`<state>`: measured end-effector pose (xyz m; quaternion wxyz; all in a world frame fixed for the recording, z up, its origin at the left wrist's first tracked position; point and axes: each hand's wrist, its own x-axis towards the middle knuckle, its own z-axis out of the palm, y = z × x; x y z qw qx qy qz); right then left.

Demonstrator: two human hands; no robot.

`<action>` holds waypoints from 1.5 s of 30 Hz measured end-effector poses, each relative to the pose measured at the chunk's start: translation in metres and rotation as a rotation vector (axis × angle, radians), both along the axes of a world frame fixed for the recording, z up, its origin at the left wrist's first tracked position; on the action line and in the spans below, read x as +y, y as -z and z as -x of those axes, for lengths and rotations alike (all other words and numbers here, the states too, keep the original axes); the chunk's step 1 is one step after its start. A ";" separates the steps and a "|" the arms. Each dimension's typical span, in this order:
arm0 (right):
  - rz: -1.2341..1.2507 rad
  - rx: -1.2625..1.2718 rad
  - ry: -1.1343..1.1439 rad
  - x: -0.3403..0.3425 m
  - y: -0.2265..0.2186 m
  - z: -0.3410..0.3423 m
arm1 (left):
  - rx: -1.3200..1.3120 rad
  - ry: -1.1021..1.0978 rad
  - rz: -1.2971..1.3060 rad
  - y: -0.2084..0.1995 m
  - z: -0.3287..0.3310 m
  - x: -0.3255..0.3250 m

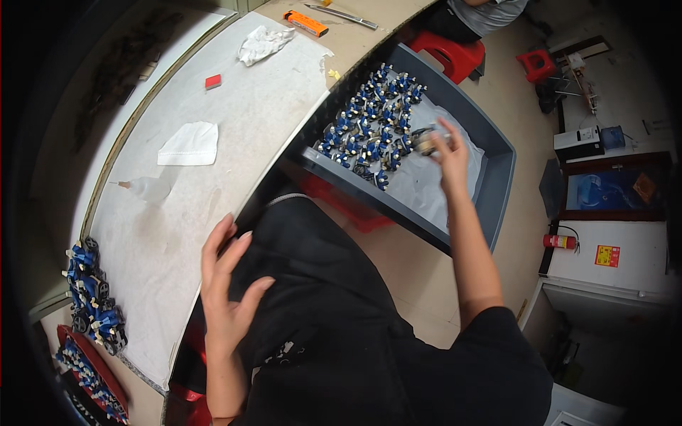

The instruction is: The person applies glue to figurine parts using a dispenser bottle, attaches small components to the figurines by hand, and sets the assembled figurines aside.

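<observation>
Over the grey plastic bin (501, 190) my right hand (452, 155) pinches a small toy figurine (425, 141), dark and beige, smeared by motion. Rows of small blue-and-white toy figurines (369, 128) stand packed in the bin's left part, just beside it. A white sheet (430, 188) lines the rest of the bin. My left hand (233, 287) hovers by the near edge of the worktable, thumb and fingers apart, holding nothing. More blue toy figurines with black wheels (92, 298) are clustered at the table's left end.
On the white-covered worktable (206, 181) lie a dropper bottle (149, 187), a folded white cloth (189, 144), a red block (213, 82), a crumpled tissue (264, 45), an orange knife (305, 23) and a metal tool (344, 15). A red tray (92, 376) holds figurines. Red stools (455, 55) and a person (490, 15) are beyond.
</observation>
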<state>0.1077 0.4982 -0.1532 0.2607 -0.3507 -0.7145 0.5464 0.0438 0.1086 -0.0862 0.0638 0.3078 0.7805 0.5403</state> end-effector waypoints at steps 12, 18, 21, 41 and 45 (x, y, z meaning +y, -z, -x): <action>-0.857 -0.621 0.195 0.221 0.207 0.026 | 0.196 -0.372 0.074 -0.031 -0.032 -0.088; -0.758 0.026 0.234 0.133 0.120 0.082 | 0.507 -0.786 0.306 -0.056 -0.015 -0.158; -0.407 0.400 -0.058 0.024 0.022 0.114 | 0.546 -0.911 0.494 -0.074 0.034 -0.161; 0.133 0.443 -0.973 -0.284 -0.058 0.136 | 0.450 -0.194 0.401 -0.020 0.073 -0.131; 0.163 0.506 -0.825 -0.272 -0.052 0.120 | 0.279 -0.373 0.271 -0.004 0.064 -0.123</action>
